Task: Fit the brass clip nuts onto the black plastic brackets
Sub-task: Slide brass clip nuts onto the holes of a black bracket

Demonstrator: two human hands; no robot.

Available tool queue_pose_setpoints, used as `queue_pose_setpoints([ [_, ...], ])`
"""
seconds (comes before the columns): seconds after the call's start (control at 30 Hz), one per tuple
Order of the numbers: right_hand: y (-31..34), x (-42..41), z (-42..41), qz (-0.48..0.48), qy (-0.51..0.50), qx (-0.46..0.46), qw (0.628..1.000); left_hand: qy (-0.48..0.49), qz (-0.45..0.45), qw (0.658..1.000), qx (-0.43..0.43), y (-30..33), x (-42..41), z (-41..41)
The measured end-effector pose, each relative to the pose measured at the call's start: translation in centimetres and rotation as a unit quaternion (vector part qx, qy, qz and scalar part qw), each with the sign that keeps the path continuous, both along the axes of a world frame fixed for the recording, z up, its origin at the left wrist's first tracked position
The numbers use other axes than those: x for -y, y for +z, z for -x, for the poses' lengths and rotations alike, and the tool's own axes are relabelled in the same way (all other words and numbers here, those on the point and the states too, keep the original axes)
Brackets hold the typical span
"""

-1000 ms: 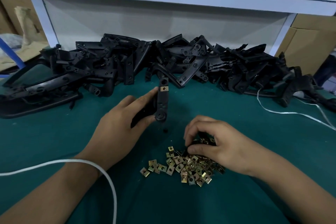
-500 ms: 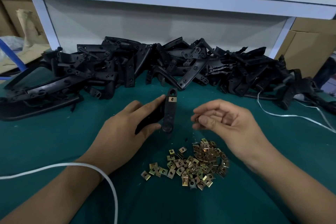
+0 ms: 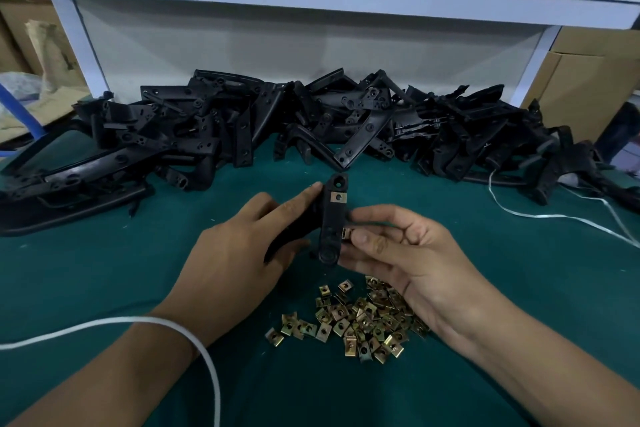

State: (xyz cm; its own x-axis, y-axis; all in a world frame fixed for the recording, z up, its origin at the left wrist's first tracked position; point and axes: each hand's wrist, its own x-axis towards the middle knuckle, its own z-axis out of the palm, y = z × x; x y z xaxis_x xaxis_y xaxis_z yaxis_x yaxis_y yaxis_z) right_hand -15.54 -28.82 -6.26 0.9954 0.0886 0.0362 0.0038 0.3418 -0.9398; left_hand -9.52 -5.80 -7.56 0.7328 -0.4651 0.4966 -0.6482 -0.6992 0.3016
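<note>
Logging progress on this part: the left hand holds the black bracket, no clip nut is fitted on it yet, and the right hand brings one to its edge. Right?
Not quite. The head view shows one brass clip nut already fitted near the top of the black bracket. The rest holds: the left hand holds the bracket and the right hand brings a second clip nut to its edge.

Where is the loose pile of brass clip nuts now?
In the head view, the pile of brass clip nuts lies on the green table, low centre, just under the right hand.

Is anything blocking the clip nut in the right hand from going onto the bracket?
Nothing visible. The right hand pinches the clip nut right at the bracket edge, below the nut already fitted.
</note>
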Motion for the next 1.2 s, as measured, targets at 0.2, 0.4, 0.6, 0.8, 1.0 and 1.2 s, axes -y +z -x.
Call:
queue_pose_setpoints([
  [0.2,0.2,0.0,0.0,0.01,-0.008,-0.004,1.0,0.013,0.009,1.0,0.011,0.0,0.0,-0.1],
  [0.4,0.4,-0.2,0.2,-0.001,-0.017,-0.009,1.0,0.013,0.019,1.0,0.016,0.0,-0.1,-0.1],
  [0.6,0.5,-0.4,0.3,0.014,-0.023,-0.008,1.0,0.008,0.015,1.0,0.022,0.1,0.0,0.0],
  [0.8,0.8,-0.5,0.5,0.052,-0.029,0.0,0.998,0.015,-0.003,1.0,0.027,0.3,0.1,0.2],
  [1.0,0.8,-0.7,0.7,0.046,-0.042,-0.011,0.998,0.023,-0.031,0.998,0.053,0.4,0.2,0.4],
  [1.2,0.5,-1.1,0.9,0.027,-0.076,-0.017,0.997,0.052,-0.038,0.995,0.07,0.3,0.6,0.6],
])
